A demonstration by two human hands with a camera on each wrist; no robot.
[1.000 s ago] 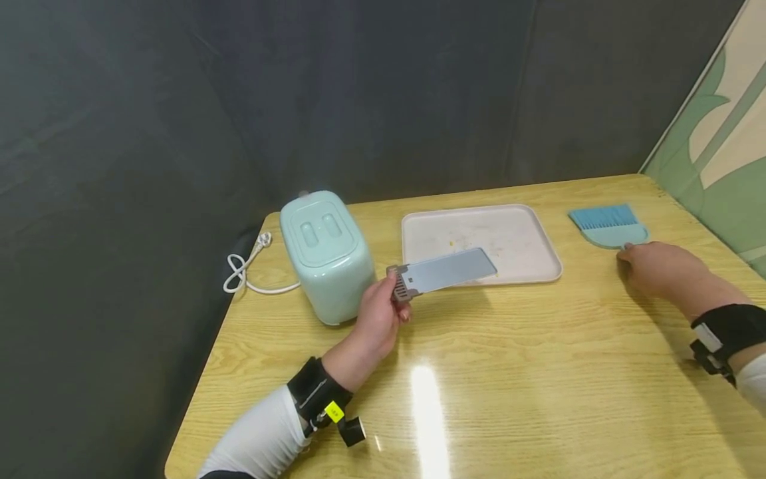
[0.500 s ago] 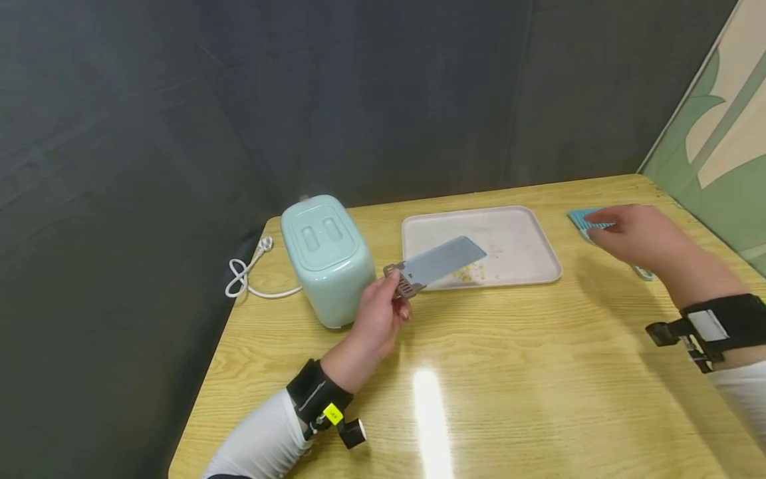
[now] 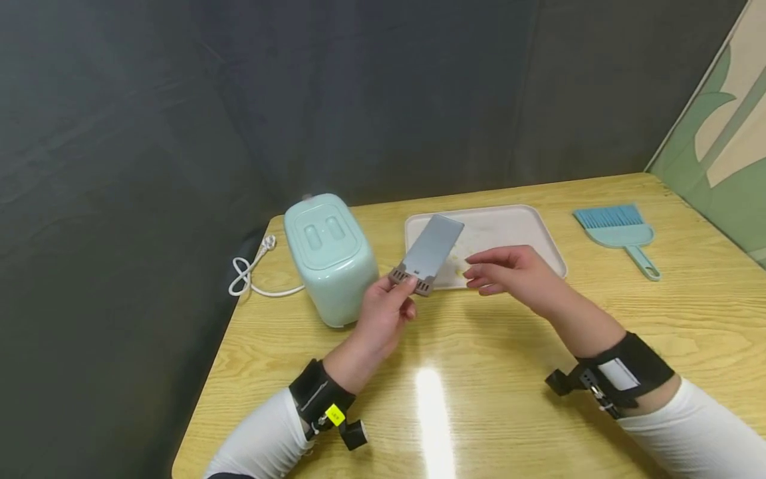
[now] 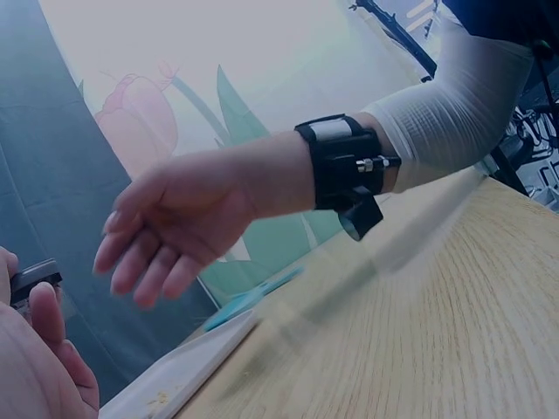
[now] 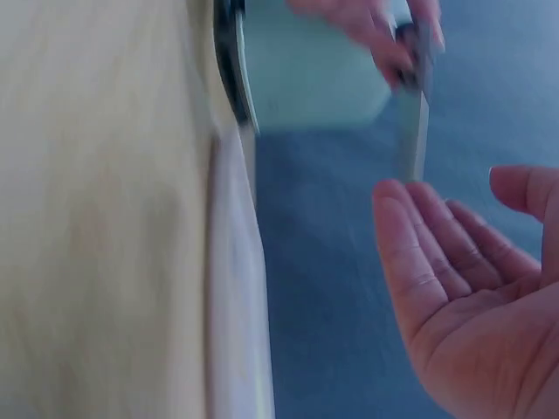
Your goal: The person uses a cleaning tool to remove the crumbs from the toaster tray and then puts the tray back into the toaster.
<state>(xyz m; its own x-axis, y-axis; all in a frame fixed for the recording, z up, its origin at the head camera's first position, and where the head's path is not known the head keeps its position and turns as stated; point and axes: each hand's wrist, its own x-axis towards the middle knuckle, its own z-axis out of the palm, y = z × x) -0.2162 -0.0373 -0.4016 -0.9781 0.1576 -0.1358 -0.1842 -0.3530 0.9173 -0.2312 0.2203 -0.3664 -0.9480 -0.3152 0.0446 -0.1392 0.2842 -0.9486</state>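
Note:
My left hand pinches a flat grey crumb tray by its brown slotted end, thumb on top. Its plate slants up and away, over the left part of a pale serving tray. Just right of it hovers my right hand, fingers loosely extended and holding nothing. In the right wrist view, the open palm faces the crumb tray, which is seen edge-on. A light blue hand brush lies flat at the right. Yellow crumbs are on the serving tray.
A mint toaster with a lid stands left of the serving tray, close to my left hand. Its white cord and plug lie near the table's left edge. A dark curtain hangs behind the wooden table.
My right hand has left the brush handle and moved left, close to the crumb tray. My left hand has turned the crumb tray from pointing right to pointing up and away; crumbs show below it.

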